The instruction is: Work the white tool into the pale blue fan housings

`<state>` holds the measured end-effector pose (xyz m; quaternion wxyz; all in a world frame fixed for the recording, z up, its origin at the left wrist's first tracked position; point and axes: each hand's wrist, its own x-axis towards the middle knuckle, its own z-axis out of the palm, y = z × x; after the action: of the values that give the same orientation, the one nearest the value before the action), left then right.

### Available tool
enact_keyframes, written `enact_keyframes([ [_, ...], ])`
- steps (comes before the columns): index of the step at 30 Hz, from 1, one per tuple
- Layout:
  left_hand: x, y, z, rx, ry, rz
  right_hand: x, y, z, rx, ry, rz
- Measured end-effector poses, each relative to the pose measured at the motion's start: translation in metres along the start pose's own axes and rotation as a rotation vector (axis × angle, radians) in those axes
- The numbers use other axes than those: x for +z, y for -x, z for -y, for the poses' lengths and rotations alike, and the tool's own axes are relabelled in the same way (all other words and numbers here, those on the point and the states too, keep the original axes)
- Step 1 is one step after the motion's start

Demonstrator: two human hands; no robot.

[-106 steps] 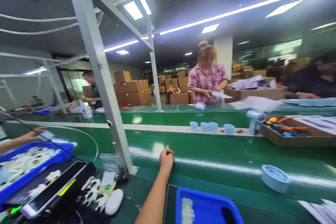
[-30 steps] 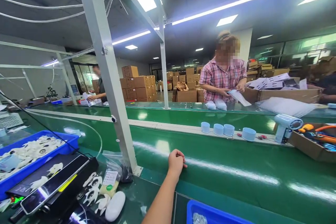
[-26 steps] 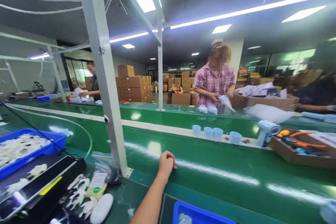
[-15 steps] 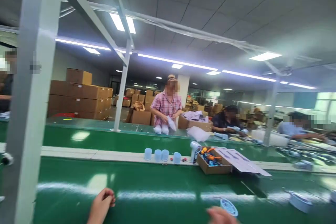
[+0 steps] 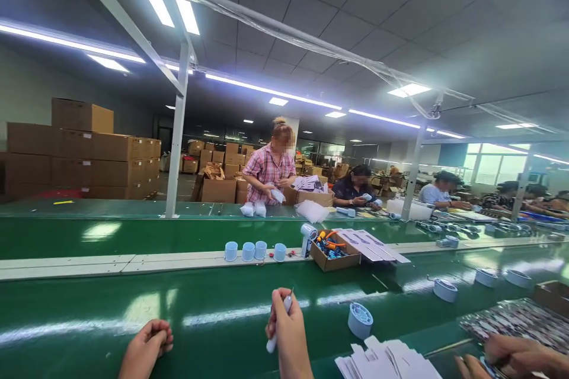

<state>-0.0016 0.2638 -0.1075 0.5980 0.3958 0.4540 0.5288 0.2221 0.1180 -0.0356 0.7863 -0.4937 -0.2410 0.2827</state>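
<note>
My right hand (image 5: 291, 331) is closed around a slim white-handled tool (image 5: 271, 343), whose thin tip points up and away. The tool's exact kind is not clear. It is held above the green conveyor belt (image 5: 213, 340). To the left, my left hand (image 5: 149, 343) hovers low over the belt with its fingers curled inward. Whether anything is inside those fingers is hidden. A light blue round housing (image 5: 360, 321) sits on the belt to the right of my right hand. Below that housing lies a stack of white folded card sheets (image 5: 386, 361).
Light blue cups (image 5: 230, 251), a light blue fan-like piece (image 5: 307, 240) and a carton of orange and blue parts (image 5: 335, 262) line the divider. A co-worker's hands (image 5: 515, 352) work at lower right. Across the line, a person in plaid (image 5: 267, 169) handles a wrapped item. A post (image 5: 176, 148) rises ahead.
The view has turned right. My right hand has come up from the bottom edge, now showing the white-handled tool. My left hand stays curled. The card sheets and co-worker's hands have come into view.
</note>
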Motion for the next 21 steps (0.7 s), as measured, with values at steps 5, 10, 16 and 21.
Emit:
enact_keyframes([
  [5, 0.003, 0.006, -0.003, -0.037, -0.001, -0.030, 0.008, 0.003, 0.019, 0.102, -0.078, 0.051],
  [10, 0.002, 0.010, -0.006, -0.051, -0.028, -0.028, 0.011, 0.000, 0.017, 0.097, -0.116, 0.090],
  [16, 0.003, 0.017, -0.010, -0.026, -0.048, -0.012, 0.007, -0.004, 0.009, 0.120, -0.076, 0.154],
  [21, 0.009, 0.024, -0.008, 0.065, -0.092, -0.005, 0.003, -0.007, -0.017, 0.008, 0.152, 0.156],
])
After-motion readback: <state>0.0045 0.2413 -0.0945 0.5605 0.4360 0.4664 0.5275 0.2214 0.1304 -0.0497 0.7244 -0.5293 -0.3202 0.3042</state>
